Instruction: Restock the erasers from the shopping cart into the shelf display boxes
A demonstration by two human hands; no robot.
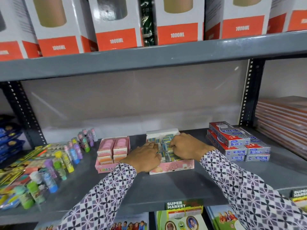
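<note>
Two pink display boxes stand side by side on the grey shelf (149, 188). The left box (103, 168) holds pink eraser packs (114, 146). The right box (179, 165) is filled with blue and yellow wrapped erasers (166, 140). My left hand (143, 157) lies flat over the left part of that right box, fingers on the erasers. My right hand (186, 147) is curled over the box's right part, fingertips pressed on a wrapped eraser. The shopping cart is out of view.
Red and silver Softek boxes (235, 141) are stacked to the right, notebooks (282, 123) beyond them. Colourful glue sticks (66, 160) crowd the left. White and orange 1000ML cartons (116, 22) fill the shelf above. A shelf label (182, 206) hangs on the front edge.
</note>
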